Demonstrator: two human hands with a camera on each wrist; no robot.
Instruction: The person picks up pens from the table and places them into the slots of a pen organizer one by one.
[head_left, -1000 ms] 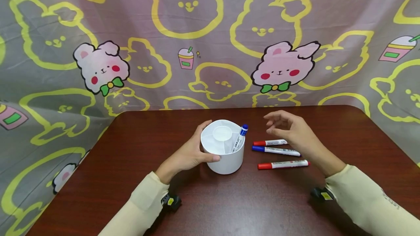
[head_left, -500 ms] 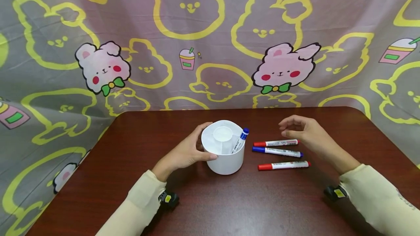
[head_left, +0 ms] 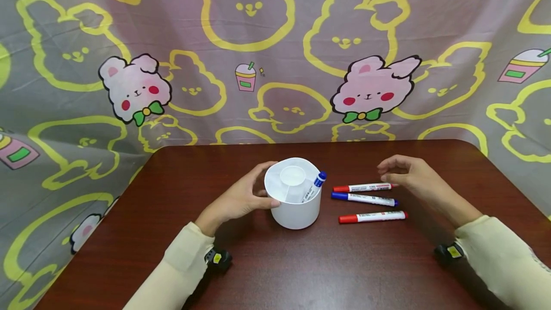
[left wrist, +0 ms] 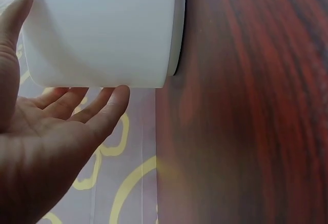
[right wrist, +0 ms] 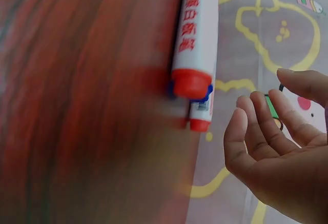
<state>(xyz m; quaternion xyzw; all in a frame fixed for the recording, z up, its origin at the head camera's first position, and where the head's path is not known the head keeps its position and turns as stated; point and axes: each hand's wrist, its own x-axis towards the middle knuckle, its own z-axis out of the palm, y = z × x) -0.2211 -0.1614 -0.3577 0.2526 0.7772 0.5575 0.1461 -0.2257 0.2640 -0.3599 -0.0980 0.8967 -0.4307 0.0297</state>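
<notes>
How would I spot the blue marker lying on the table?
On the brown table, look right of the white holder. The blue marker lies there between the far red-capped marker and the near red-capped marker, set apart by its blue cap.

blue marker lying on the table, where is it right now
In the head view, the loose blue marker lies between the far red marker and the near red marker, to the right of the white holder.

Indoor tabletop recording setup, looks like; home or office, I can't tell. Cues: dark red-brown wood-grain table [head_left: 336, 271] in front of me, cartoon-bunny cloth [head_left: 280, 68] hung behind it and down its left side, black cameras [head_left: 221, 260] at both my wrists.
</notes>
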